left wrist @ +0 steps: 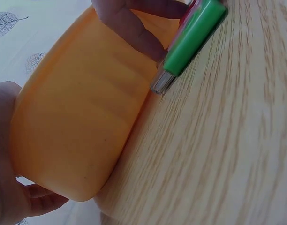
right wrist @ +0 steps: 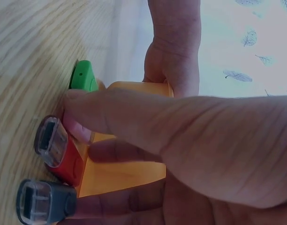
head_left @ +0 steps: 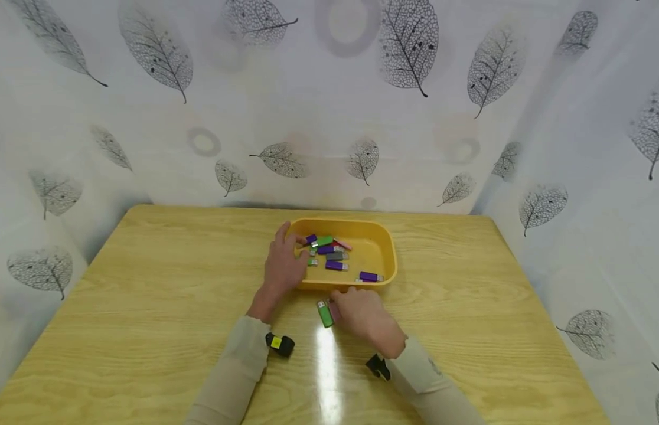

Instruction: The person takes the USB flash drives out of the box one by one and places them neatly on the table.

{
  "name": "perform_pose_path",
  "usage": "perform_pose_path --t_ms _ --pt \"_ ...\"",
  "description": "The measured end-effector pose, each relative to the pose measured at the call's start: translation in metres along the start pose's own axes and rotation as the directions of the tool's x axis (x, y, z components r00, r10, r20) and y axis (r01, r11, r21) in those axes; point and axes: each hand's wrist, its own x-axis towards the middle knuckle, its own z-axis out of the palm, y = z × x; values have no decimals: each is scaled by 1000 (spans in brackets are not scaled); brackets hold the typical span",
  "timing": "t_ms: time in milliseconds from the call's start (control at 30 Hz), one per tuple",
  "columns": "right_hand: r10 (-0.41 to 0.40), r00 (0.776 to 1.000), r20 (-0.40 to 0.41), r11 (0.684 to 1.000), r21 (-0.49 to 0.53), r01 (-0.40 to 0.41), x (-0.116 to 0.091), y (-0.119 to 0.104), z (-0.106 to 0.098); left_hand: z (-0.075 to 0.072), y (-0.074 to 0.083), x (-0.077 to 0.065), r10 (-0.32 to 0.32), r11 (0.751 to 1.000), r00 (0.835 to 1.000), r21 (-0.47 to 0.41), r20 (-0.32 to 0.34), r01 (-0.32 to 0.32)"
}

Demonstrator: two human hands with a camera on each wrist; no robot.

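Note:
A yellow plastic tray (head_left: 369, 252) stands near the back of the table, and my left hand (head_left: 284, 265) grips its left end. In front of the tray, my right hand (head_left: 364, 313) pinches a pink USB stick (right wrist: 77, 125) between thumb and finger. Right beside it on the table lies a green USB stick (head_left: 325, 314), its metal plug toward the tray. The right wrist view also shows a red USB stick (right wrist: 68, 161) and a dark grey one (right wrist: 63, 202) with clear caps, near the lower fingers; the right hand hides both in the head view.
Inside the tray lie several purple USB sticks (head_left: 336, 266), a green one (head_left: 323, 241) and a grey one (head_left: 337, 256), mostly to the left. A leaf-printed white curtain (head_left: 329, 118) hangs behind the wooden table (head_left: 175, 307).

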Motion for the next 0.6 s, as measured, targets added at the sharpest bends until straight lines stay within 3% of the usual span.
perform_pose_path --t_ms 267,600 --pt "27 1000 16 1000 -17 -26 -1 -2 1 3 0 1 12 1000 1000 1 -6 -12" --pt "-9 1000 -29 1000 10 9 -4 -1 2 2 1 -1 11 1000 1000 2 -25 -11"
